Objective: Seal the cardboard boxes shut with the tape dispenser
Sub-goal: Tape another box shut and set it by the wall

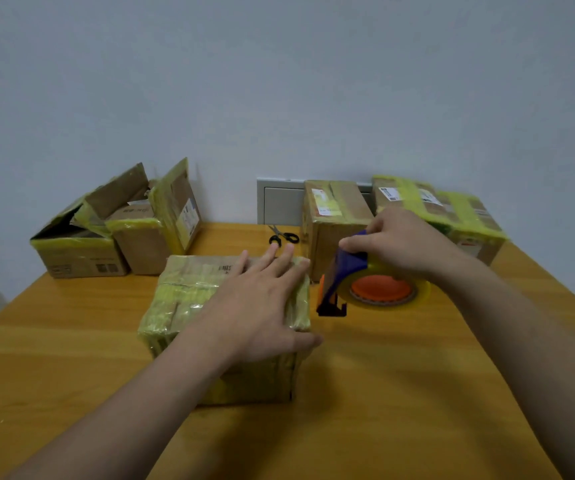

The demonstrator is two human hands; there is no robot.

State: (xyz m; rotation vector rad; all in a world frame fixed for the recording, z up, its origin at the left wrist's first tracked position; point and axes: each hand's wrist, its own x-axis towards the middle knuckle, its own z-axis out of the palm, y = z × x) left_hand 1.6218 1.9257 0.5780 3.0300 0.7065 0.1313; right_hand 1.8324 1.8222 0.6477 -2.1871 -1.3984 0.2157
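On the table (417, 393), the near box (189, 299) sits in the middle under the left hand (262, 306), the tape dispenser (365, 289) is just right of it in the right hand (400, 240), the scissors (283, 235) lie behind the near box, two open boxes (78, 254) (144, 240) stand at the back left, and two closed boxes (338, 220) (452, 209) stand at the back right.

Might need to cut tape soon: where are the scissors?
Head view: the scissors lie on the table near the wall, just beyond the left hand and left of the tall brown box.
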